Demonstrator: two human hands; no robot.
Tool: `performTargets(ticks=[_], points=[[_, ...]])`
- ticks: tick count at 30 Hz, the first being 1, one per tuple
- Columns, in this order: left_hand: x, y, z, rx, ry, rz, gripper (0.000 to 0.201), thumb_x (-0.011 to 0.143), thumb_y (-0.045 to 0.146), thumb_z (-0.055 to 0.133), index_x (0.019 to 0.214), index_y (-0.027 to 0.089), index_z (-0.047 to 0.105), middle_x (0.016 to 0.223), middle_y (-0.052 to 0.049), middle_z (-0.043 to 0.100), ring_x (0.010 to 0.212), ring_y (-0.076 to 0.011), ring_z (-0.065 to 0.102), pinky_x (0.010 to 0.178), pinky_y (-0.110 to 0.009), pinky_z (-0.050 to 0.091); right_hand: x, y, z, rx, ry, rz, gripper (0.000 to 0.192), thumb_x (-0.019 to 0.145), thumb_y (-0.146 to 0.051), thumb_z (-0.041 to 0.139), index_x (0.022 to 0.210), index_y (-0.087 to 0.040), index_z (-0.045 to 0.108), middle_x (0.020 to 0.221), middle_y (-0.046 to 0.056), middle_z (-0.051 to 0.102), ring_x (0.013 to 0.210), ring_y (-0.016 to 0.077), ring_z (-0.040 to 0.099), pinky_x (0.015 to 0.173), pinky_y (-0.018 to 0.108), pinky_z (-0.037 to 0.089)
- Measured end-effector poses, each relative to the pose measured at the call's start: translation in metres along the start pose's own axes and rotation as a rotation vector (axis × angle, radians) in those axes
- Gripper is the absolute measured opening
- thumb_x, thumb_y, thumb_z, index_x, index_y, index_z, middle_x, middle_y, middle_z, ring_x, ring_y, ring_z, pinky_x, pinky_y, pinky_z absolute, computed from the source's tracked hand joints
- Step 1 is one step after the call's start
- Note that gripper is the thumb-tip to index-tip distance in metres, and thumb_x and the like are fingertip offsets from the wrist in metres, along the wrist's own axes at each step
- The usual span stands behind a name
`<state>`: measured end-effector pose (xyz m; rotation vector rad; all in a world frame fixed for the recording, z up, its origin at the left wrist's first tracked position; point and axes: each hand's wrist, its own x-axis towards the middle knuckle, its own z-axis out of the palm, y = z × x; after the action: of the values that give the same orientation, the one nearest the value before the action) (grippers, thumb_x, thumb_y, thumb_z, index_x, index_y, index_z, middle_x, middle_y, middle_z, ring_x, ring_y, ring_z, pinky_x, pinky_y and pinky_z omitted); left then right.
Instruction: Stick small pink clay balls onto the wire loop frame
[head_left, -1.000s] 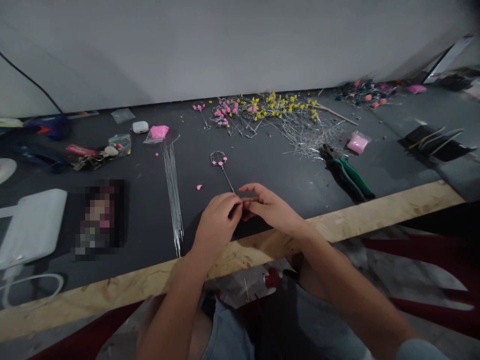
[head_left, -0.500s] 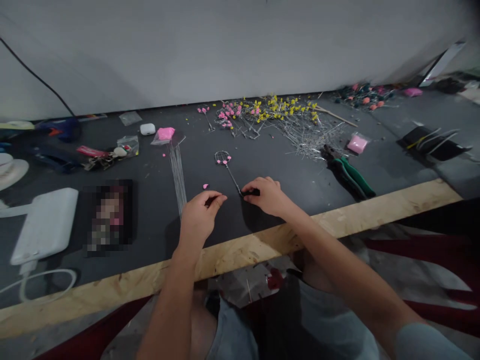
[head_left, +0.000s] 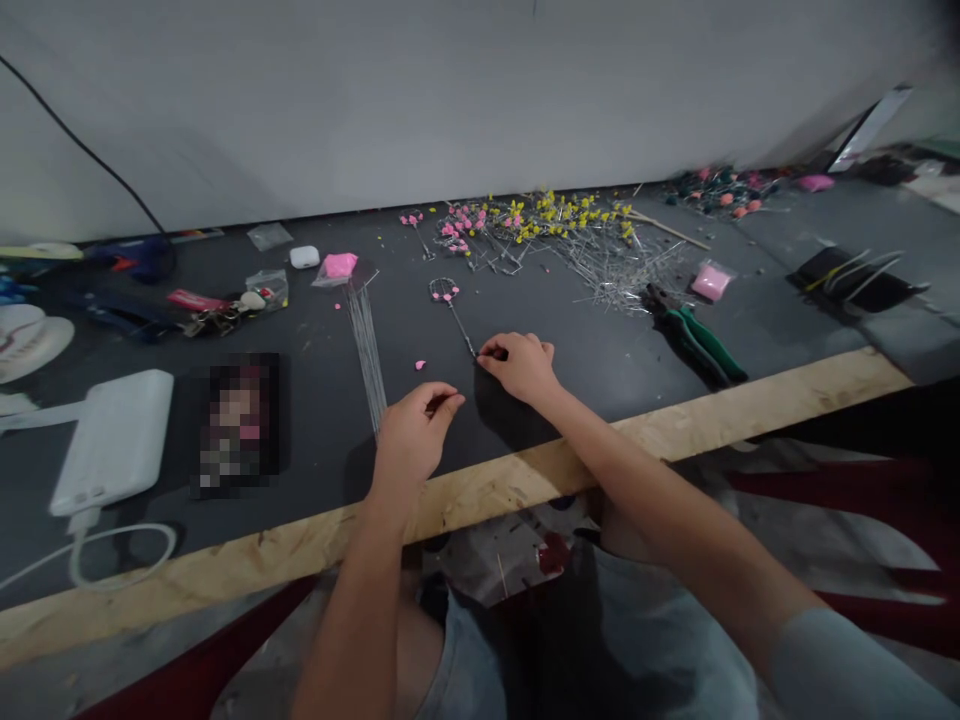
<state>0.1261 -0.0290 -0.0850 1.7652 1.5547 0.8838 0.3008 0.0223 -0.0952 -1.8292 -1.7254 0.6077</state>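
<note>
My right hand (head_left: pixel 523 368) pinches the lower end of a twisted wire stem (head_left: pixel 463 328). At its far end the wire opens into a small rounded loop frame (head_left: pixel 443 290) with pink bits of clay on it. My left hand (head_left: pixel 417 430) hovers over the near part of the table, thumb and forefinger pressed together; anything between them is too small to make out. A loose pink clay piece (head_left: pixel 420 365) lies just beyond the left hand. Straight thin wires (head_left: pixel 365 345) lie in a bundle at the left hand's far side.
Pink- and yellow-tipped wire stems (head_left: pixel 555 220) are heaped at the back by the wall. Green-handled pliers (head_left: pixel 701 340) lie to the right, near a bagged pink clay block (head_left: pixel 712 281). Left are a white power bank (head_left: pixel 116 440), keys (head_left: pixel 214 315) and another pink clay packet (head_left: pixel 339 266).
My right hand has moved slightly away from me with the wire stem, which shifts the same way. The left hand stays pinched, and the whole view has shifted a little.
</note>
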Motion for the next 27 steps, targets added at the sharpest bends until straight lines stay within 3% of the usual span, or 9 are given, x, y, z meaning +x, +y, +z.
performTargets(ticks=[2,5,8,10,13,16,20,24,27], points=[[-0.003,0.005,0.007,-0.137,0.02,-0.023,0.023,0.083,0.038,0.054,0.093,0.021,0.065,0.078,-0.002,0.069,0.065,-0.015,0.064,0.062,-0.027,0.049,-0.005,-0.007,-0.002,0.272,0.003,-0.004,0.017,0.081,-0.035,0.055,0.083,-0.023,0.067,0.084,0.002,0.064,0.085,0.0192,0.052,0.083,0.039,0.032],[-0.01,0.02,0.022,-0.295,0.086,0.004,0.025,0.085,0.037,0.051,0.1,0.021,0.063,0.086,-0.003,0.07,0.07,-0.0145,0.064,0.066,-0.027,0.051,-0.024,-0.024,-0.006,0.914,-0.073,0.016,0.025,0.082,-0.043,0.052,0.091,-0.023,0.065,0.093,0.002,0.064,0.089,0.0161,0.055,0.081,0.033,0.039],[-0.016,0.035,0.036,-0.197,0.145,0.165,0.018,0.084,0.033,0.054,0.093,0.021,0.065,0.085,-0.002,0.069,0.076,-0.0153,0.062,0.07,-0.029,0.049,-0.045,-0.043,-0.009,1.408,-0.202,0.173,0.027,0.081,-0.045,0.052,0.086,-0.022,0.066,0.095,0.002,0.065,0.09,0.0152,0.059,0.087,0.032,0.042],[-0.017,0.041,0.043,-0.076,0.198,0.305,0.015,0.085,0.028,0.054,0.088,0.021,0.067,0.084,-0.003,0.069,0.082,-0.0166,0.059,0.076,-0.031,0.048,-0.053,-0.048,-0.011,1.615,-0.264,0.258,0.026,0.081,-0.041,0.051,0.083,-0.02,0.066,0.093,0.002,0.067,0.091,0.0157,0.061,0.093,0.033,0.042],[-0.018,0.045,0.051,0.028,0.245,0.446,0.018,0.087,0.025,0.051,0.092,0.021,0.067,0.089,-0.003,0.07,0.093,-0.0193,0.055,0.086,-0.037,0.044,-0.051,-0.045,-0.018,1.773,-0.239,0.308,0.022,0.081,-0.036,0.053,0.079,-0.019,0.065,0.088,0.002,0.069,0.093,0.0168,0.063,0.096,0.033,0.042],[-0.02,0.048,0.059,0.102,0.171,0.497,0.028,0.09,0.024,0.044,0.111,0.019,0.061,0.11,-0.006,0.066,0.112,-0.0222,0.048,0.095,-0.043,0.038,-0.041,-0.036,-0.024,1.85,-0.177,0.323,0.018,0.08,-0.035,0.055,0.079,-0.019,0.064,0.087,0.002,0.07,0.094,0.0173,0.065,0.096,0.034,0.044],[-0.024,0.056,0.068,0.198,0.022,0.465,0.043,0.092,0.027,0.034,0.132,0.014,0.044,0.138,-0.01,0.045,0.133,-0.0234,0.028,0.105,-0.046,0.028,-0.033,-0.028,-0.027,1.888,-0.108,0.357,0.015,0.08,-0.033,0.056,0.079,-0.019,0.062,0.088,0.002,0.07,0.094,0.0177,0.065,0.095,0.035,0.045],[-0.022,0.063,0.075,0.225,0.025,0.372,0.046,0.091,0.036,0.037,0.131,0.016,0.047,0.151,-0.011,0.021,0.137,-0.0286,0.014,0.109,-0.05,0.02,-0.03,-0.023,-0.026,1.897,-0.075,0.406,0.013,0.082,-0.033,0.056,0.082,-0.02,0.06,0.088,0.001,0.07,0.092,0.0155,0.066,0.093,0.033,0.047],[-0.019,0.064,0.08,0.154,0.042,0.375,0.049,0.091,0.038,0.037,0.134,0.015,0.041,0.151,-0.011,0.019,0.139,-0.0276,0.01,0.111,-0.049,0.016,-0.028,-0.019,-0.026,1.908,-0.026,0.41,0.014,0.085,-0.035,0.055,0.083,-0.022,0.059,0.088,-0.001,0.07,0.091,0.0126,0.065,0.093,0.031,0.047]])
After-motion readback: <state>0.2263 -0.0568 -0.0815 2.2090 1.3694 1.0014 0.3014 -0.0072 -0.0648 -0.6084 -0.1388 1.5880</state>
